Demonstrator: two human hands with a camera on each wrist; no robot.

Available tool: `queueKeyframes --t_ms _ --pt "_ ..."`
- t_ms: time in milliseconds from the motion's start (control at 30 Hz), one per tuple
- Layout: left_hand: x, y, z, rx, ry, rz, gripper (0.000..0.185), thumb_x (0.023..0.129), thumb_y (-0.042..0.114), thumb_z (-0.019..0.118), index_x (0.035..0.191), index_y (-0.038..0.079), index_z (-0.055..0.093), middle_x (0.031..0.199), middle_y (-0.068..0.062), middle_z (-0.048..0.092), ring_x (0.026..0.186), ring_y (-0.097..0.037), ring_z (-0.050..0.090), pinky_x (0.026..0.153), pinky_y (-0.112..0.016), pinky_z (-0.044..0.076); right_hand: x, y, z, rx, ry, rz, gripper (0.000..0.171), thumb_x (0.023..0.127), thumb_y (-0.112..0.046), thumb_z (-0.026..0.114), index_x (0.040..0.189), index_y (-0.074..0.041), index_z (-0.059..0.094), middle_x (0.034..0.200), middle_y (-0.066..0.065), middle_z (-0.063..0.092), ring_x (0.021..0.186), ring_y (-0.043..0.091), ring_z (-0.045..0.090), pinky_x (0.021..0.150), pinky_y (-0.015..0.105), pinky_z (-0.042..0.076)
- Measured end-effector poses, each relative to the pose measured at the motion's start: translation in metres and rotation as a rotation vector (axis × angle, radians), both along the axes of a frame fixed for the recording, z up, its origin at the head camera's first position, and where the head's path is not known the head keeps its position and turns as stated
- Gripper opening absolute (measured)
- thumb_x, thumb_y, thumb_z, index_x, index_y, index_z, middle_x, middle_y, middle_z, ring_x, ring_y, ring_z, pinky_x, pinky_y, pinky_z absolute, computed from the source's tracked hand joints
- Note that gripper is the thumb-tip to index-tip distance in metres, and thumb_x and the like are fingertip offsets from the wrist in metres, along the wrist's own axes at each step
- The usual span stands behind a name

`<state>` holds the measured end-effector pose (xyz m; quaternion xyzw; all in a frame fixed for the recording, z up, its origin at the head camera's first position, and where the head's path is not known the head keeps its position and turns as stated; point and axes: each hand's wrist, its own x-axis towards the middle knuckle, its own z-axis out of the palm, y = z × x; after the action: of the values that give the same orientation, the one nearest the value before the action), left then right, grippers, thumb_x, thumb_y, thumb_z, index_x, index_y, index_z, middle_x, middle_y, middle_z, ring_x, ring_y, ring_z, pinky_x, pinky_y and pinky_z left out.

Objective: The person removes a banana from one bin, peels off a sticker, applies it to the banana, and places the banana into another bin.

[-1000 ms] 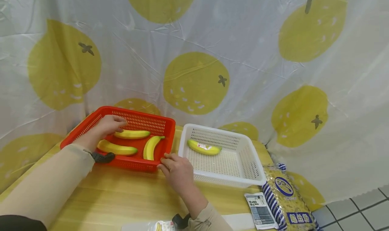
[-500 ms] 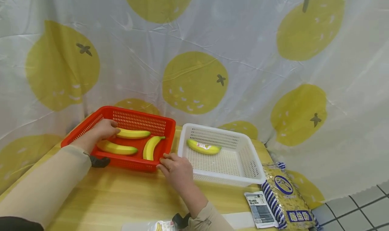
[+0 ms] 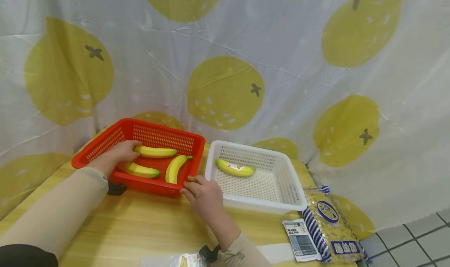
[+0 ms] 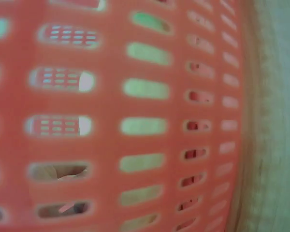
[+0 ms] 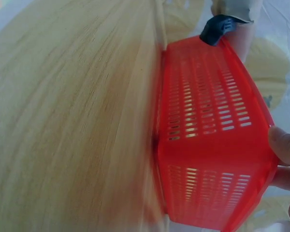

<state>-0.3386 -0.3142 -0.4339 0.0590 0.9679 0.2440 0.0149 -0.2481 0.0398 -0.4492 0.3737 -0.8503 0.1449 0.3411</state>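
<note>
Reaching into the red basket point(image 3: 140, 157) at the far left corner of the counter point(image 3: 147, 228), the left hand point(image 3: 121, 153) is seen at the end of the rearmost banana point(image 3: 156, 152), fingers curled about its tip, so a grip on it appears to be taken, though the banana has not been lifted and lies flat against the basket's back wall. Two further bananas are counted in the red basket: a second banana point(image 3: 140, 170) along the near side and a third banana point(image 3: 173, 169) lying slantwise toward the right wall. The right hand point(image 3: 204, 194) is rested on the counter at the red basket's near right corner, thumb and fingertips pressed to the rim with fingers loosely bent; the basket is steadied rather than clasped. From the right wrist view the red basket's corner point(image 5: 212, 145) is shown with fingertips touching it; the left wrist view is filled by blurred red mesh only.

Just beside it, toward the counter's right edge, the white basket point(image 3: 277, 189) holds a single stickered banana point(image 3: 234, 168). One fruit of four is judged moved across; three are judged left, the first of them only now in hand. A yellow packet point(image 3: 330, 228) lies at the counter's near right corner.
</note>
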Motion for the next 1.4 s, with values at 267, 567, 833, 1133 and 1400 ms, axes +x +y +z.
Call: queueKeyframes --t_ms 267,567,833,1133,1400 --pt "0.001 0.004 -0.005 -0.095 0.022 0.001 0.041 0.089 0.013 0.069 0.125 -0.005 0.067 0.122 -0.030 0.066 0.101 -0.038 0.061 0.091 -0.058 0.050 0.003 0.001 -0.001 -0.004 -0.039 0.006 0.025 0.086 -0.040 0.083 0.105 -0.025 0.083 0.108 -0.008 0.077 0.096 0.006 0.071 0.060 0.014 0.031" --pt "0.007 0.009 0.002 -0.091 -0.037 0.065 0.038 0.081 0.029 0.082 0.107 0.003 0.069 0.103 -0.017 0.069 0.083 -0.030 0.058 0.071 -0.046 0.049 -0.001 0.003 -0.002 -0.037 -0.009 0.007 0.022 0.084 -0.033 0.086 0.103 -0.022 0.084 0.107 -0.004 0.079 0.095 0.008 0.074 0.060 0.016 0.038" --pt "0.013 0.010 0.004 -0.098 -0.067 0.064 0.040 0.079 0.034 0.085 0.100 0.007 0.065 0.094 -0.011 0.065 0.081 -0.029 0.056 0.068 -0.043 0.046 -0.002 0.003 -0.003 -0.060 -0.006 -0.013 0.020 0.085 -0.031 0.085 0.103 -0.022 0.084 0.110 -0.005 0.079 0.098 0.005 0.075 0.058 0.015 0.034" --pt "0.018 -0.006 -0.002 -0.053 -0.057 0.006 0.055 0.079 0.030 0.086 0.121 -0.002 0.070 0.120 -0.028 0.068 0.103 -0.043 0.063 0.085 -0.055 0.051 -0.004 0.003 -0.004 -0.038 -0.009 -0.004 0.023 0.086 -0.032 0.085 0.107 -0.026 0.083 0.114 -0.009 0.077 0.102 0.003 0.073 0.059 0.014 0.031" --pt "0.021 -0.011 0.001 -0.043 -0.068 0.000 0.051 0.077 0.017 0.084 0.120 -0.005 0.069 0.111 -0.026 0.069 0.095 -0.038 0.062 0.082 -0.052 0.052 -0.004 0.000 -0.003 -0.023 0.010 0.006 0.022 0.086 -0.033 0.085 0.107 -0.027 0.083 0.115 -0.011 0.077 0.102 0.001 0.073 0.059 0.015 0.026"
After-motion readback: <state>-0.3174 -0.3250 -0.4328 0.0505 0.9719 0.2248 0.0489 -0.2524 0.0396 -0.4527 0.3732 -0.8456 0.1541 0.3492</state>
